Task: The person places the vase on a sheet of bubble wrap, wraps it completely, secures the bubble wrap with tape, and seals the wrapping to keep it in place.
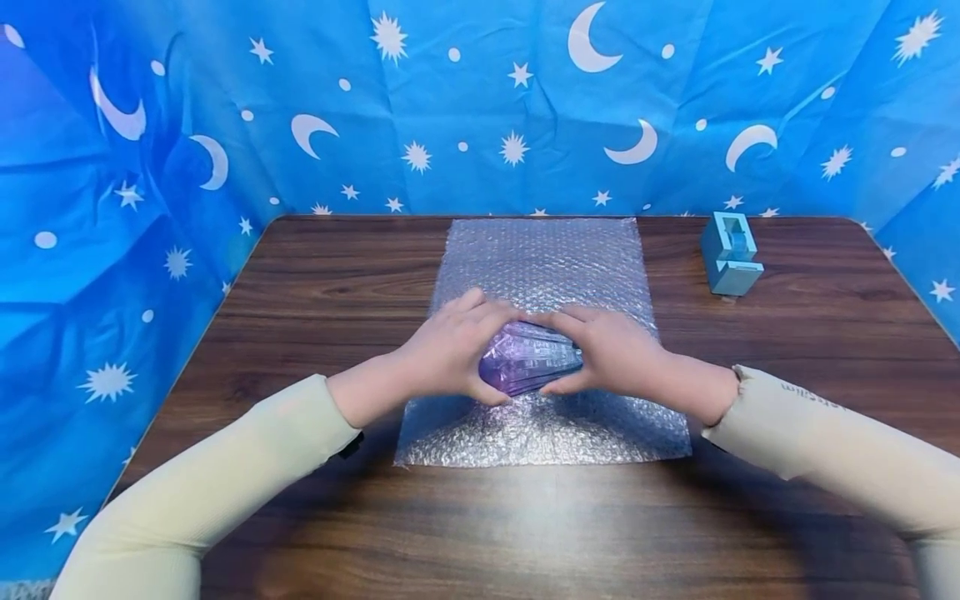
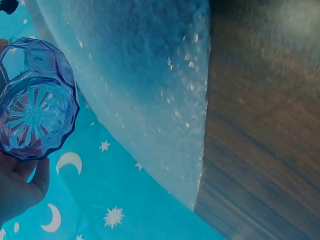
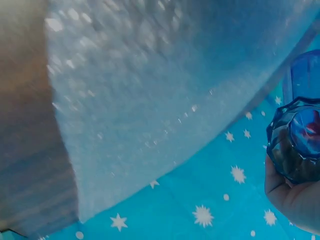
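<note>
A faceted clear glass [image 1: 528,358], tinted purple at its left end and blue at its right, lies on its side between my hands. My left hand [image 1: 450,350] grips the purple end, thumb in front and fingers behind. On the blue end my right hand [image 1: 622,354] holds it the same way, its fingertips meeting the left ones at the back. Beneath them a sheet of bubble wrap [image 1: 540,267] is spread on the table. The left wrist view looks at a many-sided end of the glass [image 2: 37,115] with a starburst pattern inside.
A light blue tape dispenser [image 1: 731,258] stands at the back right of the dark wooden table [image 1: 322,275]. Behind the table and along its sides hangs a blue cloth [image 1: 465,100] with white moons and stars.
</note>
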Available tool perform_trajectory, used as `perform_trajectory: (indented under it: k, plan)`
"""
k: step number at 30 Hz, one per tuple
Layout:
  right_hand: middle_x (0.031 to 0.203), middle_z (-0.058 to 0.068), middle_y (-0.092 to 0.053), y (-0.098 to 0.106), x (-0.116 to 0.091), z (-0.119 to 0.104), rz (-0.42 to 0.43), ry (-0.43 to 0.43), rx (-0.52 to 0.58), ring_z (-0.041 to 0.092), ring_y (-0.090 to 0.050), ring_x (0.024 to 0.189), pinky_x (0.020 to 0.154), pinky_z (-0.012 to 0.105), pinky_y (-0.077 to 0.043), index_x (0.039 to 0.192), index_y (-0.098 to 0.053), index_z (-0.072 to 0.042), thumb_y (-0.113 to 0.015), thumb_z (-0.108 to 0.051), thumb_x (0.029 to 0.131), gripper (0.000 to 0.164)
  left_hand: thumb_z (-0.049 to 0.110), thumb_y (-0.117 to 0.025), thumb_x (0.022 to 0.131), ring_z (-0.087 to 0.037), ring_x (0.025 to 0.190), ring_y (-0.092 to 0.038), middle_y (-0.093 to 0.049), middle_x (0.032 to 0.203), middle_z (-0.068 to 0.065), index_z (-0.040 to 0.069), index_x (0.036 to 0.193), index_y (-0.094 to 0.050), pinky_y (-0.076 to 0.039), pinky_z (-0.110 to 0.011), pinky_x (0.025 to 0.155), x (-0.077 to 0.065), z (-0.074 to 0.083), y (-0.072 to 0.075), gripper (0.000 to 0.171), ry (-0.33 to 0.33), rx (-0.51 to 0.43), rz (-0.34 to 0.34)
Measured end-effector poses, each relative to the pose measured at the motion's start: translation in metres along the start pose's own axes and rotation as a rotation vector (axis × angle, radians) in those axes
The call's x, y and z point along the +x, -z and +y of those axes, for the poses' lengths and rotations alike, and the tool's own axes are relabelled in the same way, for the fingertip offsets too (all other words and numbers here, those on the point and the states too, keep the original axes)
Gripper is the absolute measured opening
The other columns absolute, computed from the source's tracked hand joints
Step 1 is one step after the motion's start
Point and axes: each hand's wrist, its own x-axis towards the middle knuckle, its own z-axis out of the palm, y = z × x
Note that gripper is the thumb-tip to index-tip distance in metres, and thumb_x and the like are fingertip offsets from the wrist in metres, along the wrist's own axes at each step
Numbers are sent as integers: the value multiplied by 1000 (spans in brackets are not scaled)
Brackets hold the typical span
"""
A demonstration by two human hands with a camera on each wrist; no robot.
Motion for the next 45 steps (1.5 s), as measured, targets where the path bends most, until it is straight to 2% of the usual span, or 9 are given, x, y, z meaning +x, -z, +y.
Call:
perform_trajectory:
  k: [6,14,18,30,45]
  plan:
    - [121,16,-72,-10,-10,1,12,0,22,32,-74,101,84,48,-62,140,-60,-8,-90,-46,73,82,48,-95,63,-22,103,-51,-67,137,-9,9,140,-56,-51,-41,90,-1,5,-4,95,-13,-22,-35]
    - [117,15,-73,-17,-18,3,50,5,36,31,-74,97,82,46,-62,140,-61,-9,-89,-45,73,81,48,-96,60,-18,101,-48,-68,134,-6,10,141,-55,-52,-38,89,2,10,-5,99,2,-39,-80]
    - [117,15,-73,-21,-21,4,78,30,44,31,-74,99,82,45,-63,138,-62,-7,-91,-44,72,81,49,-96,59,-18,98,-47,-68,134,-6,10,140,-56,-51,-37,88,1,10,-6,98,-10,-26,-73]
    - [121,17,-73,-28,-24,6,60,32,66,33,-73,104,89,47,-62,140,-60,-5,-91,-43,72,83,50,-95,62,-19,101,-50,-68,134,-6,10,140,-57,-52,-41,91,-1,9,-14,96,-22,-43,-76]
    - [121,18,-73,-35,-25,10,85,32,60,33,-74,99,83,45,-63,138,-61,-5,-91,-42,72,82,49,-95,61,-18,100,-48,-69,133,-5,10,140,-57,-51,-38,90,3,7,-16,96,-26,-49,-96]
